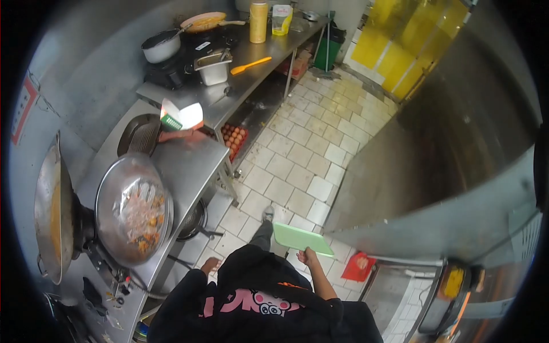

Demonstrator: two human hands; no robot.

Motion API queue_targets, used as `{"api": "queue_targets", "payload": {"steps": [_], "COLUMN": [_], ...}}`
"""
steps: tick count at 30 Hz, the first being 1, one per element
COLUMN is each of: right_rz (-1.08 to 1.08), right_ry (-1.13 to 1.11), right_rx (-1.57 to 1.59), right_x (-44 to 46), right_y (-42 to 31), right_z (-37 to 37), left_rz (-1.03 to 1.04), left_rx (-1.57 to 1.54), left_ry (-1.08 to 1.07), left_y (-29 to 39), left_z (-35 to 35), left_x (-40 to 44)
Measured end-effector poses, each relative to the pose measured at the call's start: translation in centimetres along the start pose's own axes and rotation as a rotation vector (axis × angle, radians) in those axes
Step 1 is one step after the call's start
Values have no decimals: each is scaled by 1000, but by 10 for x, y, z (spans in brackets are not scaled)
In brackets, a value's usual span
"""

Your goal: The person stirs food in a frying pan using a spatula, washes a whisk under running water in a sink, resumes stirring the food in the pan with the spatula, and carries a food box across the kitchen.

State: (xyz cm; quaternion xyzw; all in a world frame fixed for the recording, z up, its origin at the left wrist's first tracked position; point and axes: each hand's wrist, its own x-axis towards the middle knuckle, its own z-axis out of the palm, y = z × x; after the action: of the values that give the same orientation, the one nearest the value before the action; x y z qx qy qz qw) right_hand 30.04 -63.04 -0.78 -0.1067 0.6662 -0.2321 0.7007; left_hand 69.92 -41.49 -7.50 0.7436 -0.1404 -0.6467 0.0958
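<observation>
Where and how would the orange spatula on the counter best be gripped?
Probably by its slim handle, from the tiled aisle side, pinching down from above: the orange spatula lies flat on the counter, its wider blade toward the metal container and its handle toward the counter's front edge.

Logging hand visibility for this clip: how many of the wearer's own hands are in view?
2: the left hand is low, toward the steel table side; the right hand holds the light green tray at its near edge. Neither is fully hidden.
</observation>
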Motion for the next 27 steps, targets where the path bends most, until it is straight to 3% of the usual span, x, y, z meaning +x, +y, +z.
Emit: {"api": "queue_targets", "payload": {"steps": [2, 3, 5, 8, 10, 12, 13, 14, 15, 16, 17, 20, 21, 23, 24, 25, 26, 27], "right_rz": [91, 174, 95, -57, -125, -256, -351, -406, -391, -451, -674, -646, -692, -709, -725, -726, -733, -733], "right_ry": [-170, -151, -232, -300, -163, -107, -87, -58, -66, -37, 6, -141, -185, -268, -335, -361, -414, -463], "right_rx": [53, 31, -16, -120, -184, -358, -428, -440, -503, -563, -597, -661, -683, -701, -691, -701, -733, -767], "right_x": [33, 51, 95, 79, 79, 92, 96, 90, 99, 106, 168, 127, 129, 135, 141, 147, 154, 163], "right_y": [-52, -79, -128, -228, -292, -365, -404, -448, -493, -536, -567, -693, -727, -791, -821, -850, -875, -893], "right_z": [35, 50, 74, 111, 121, 132, 138, 152, 160, 173, 165, 241, 262, 305, 329, 356, 381, 405], "left_rz": [-49, -43, 57, 503, 771, 947, 992, 927, 1149, 1045, 926, 990, 987, 650, 614, 605, 601, 1049], "left_rx": [8, 76, 314, 1137, 1473, 1255, 1255, 671, 719, 464, 203, -145, -175, -270, -114, -251, 78, 385], "left_ry": [-282, -294, -281, -324, -214, 107, 193, 300, 212, 157, 98, 97, 118, 247, 345, 299, 445, 749], "left_y": [4, 24, 85, 208, 302, 353, 407, 441, 507, 561, 598, 676, 686, 673, 637, 613, 587, 549], "left_z": [-21, -22, -26, -44, -56, -69, -67, -48, -64, -65, -61, -65, -64, -67, -68, -64, -60, -54], "left_x": [41, 40, 54, 93, 123, 206, 203, 267, 201, 169, 151, 111, 121, 154, 211, 226, 242, 259]}}
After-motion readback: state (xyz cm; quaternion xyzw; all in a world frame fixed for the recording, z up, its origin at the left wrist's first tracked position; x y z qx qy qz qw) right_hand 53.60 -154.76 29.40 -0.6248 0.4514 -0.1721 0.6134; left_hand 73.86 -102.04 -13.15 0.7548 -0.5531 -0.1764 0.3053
